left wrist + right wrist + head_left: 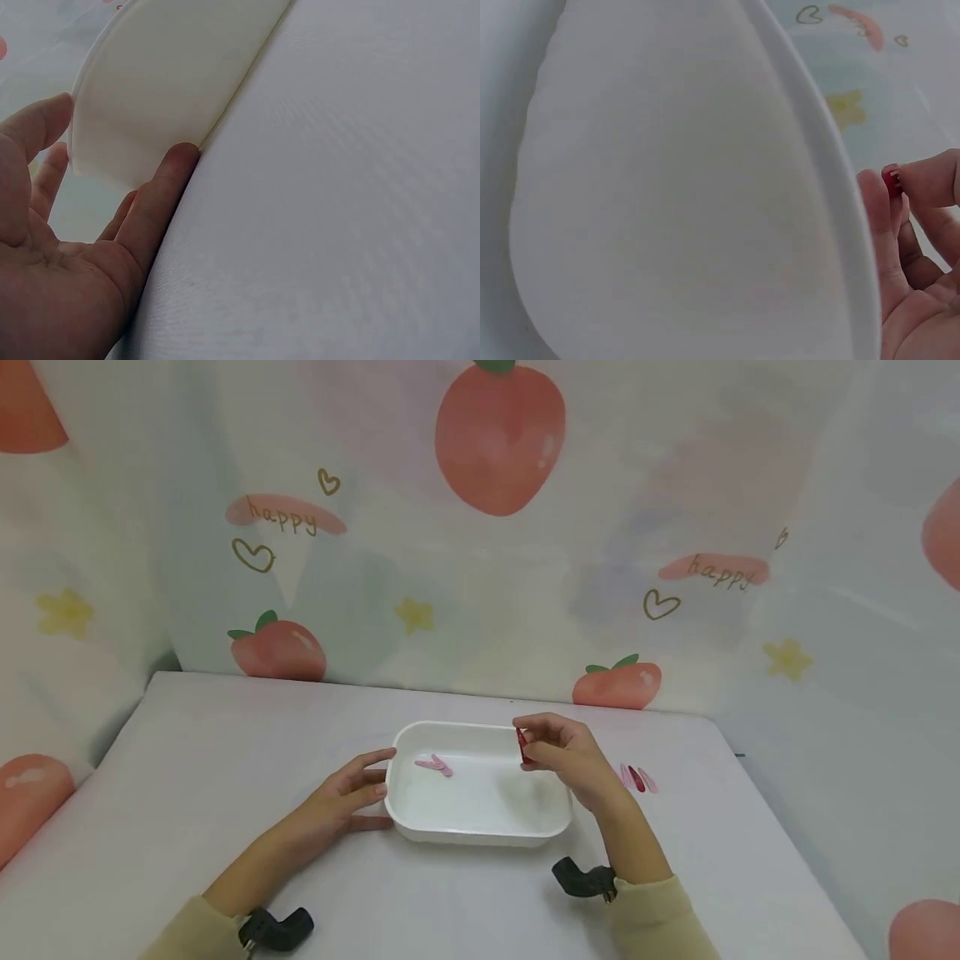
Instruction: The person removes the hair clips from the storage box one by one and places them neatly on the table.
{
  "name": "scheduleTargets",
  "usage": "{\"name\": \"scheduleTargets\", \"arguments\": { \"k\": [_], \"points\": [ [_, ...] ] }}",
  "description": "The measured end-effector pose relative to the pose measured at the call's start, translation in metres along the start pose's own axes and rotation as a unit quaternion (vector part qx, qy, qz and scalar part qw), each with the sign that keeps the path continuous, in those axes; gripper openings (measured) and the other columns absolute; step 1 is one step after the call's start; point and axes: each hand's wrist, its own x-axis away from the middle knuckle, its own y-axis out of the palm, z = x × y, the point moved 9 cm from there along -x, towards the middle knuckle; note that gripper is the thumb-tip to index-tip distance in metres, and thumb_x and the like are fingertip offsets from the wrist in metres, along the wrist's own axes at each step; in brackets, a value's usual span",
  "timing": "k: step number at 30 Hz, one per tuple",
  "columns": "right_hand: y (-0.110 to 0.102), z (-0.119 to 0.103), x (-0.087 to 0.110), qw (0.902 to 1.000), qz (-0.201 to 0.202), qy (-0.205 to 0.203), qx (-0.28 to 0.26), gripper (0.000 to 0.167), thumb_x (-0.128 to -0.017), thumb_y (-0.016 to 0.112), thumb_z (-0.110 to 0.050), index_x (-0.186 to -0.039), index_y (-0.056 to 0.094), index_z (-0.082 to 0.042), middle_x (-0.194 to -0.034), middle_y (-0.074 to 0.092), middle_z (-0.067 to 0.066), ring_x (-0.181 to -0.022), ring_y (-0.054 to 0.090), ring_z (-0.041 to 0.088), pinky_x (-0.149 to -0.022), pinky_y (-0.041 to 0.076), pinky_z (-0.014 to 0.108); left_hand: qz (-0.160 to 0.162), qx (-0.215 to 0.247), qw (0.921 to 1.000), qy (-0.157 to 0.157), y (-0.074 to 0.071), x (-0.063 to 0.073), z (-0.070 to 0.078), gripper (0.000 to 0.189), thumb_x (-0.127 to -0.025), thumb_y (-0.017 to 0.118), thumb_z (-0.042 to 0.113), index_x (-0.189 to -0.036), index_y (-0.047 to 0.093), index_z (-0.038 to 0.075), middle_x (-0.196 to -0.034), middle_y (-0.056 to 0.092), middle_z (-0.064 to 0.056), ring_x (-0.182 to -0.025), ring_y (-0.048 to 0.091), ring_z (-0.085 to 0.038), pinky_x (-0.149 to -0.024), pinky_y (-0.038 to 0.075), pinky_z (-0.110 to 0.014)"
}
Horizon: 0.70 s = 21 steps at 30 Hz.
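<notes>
A white tray (480,839) sits on the table, with what look like two pink hair clips (435,765) lying across each other at its left. My left hand (341,793) rests its outstretched fingers and thumb against the tray's left end; in the left wrist view its fingertips touch the tray wall (150,97). Over the tray's right part, my right hand (566,760) pinches a red hair clip (522,746) between thumb and fingers. The right wrist view shows only the end of this red clip (891,180), beyond the tray's rim (832,172).
Right of the tray, pink and dark red hair clips (637,778) lie side by side on the white tabletop (480,902), partly behind the right forearm. A printed curtain (510,593) with fruit and stars hangs behind the table.
</notes>
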Motion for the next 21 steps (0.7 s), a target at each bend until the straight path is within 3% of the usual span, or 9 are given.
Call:
{"name": "scheduleTargets", "arguments": {
  "k": [6,11,21],
  "points": [
    [-0.026,-0.005,0.002,0.9995,0.028,-0.008,0.006,0.037,-0.093,0.058,0.003,-0.13,0.06,0.0,-0.103,0.055,0.016,-0.088,0.062,0.02,-0.079,0.062,0.034,-0.012,0.002,0.9999,0.005,0.001,0.001,0.005,0.058,-0.104,0.052,0.014,-0.157,0.027,0.019,-0.154,0.032,-0.023,-0.129,0.052,-0.036,-0.097,0.054,-0.05],
    [-0.044,-0.01,0.002,0.9985,0.047,-0.012,0.026,0.036,-0.095,0.057,0.0,-0.13,0.06,-0.002,-0.103,0.055,0.014,-0.087,0.064,0.021,-0.08,0.062,0.035,-0.003,-0.002,0.9999,0.011,-0.002,0.001,0.01,0.057,-0.104,0.053,0.015,-0.156,0.03,0.021,-0.153,0.035,-0.021,-0.13,0.051,-0.037,-0.097,0.054,-0.05],
    [-0.091,0.009,0.015,0.9907,0.125,0.017,0.052,0.032,-0.098,0.057,-0.008,-0.129,0.059,-0.002,-0.104,0.053,0.008,-0.089,0.063,0.016,-0.081,0.061,0.029,0.009,-0.011,0.9999,-0.008,-0.002,0.0,0.003,0.057,-0.102,0.057,0.02,-0.154,0.033,0.026,-0.152,0.036,-0.019,-0.129,0.052,-0.035,-0.096,0.055,-0.049]
  ]
}}
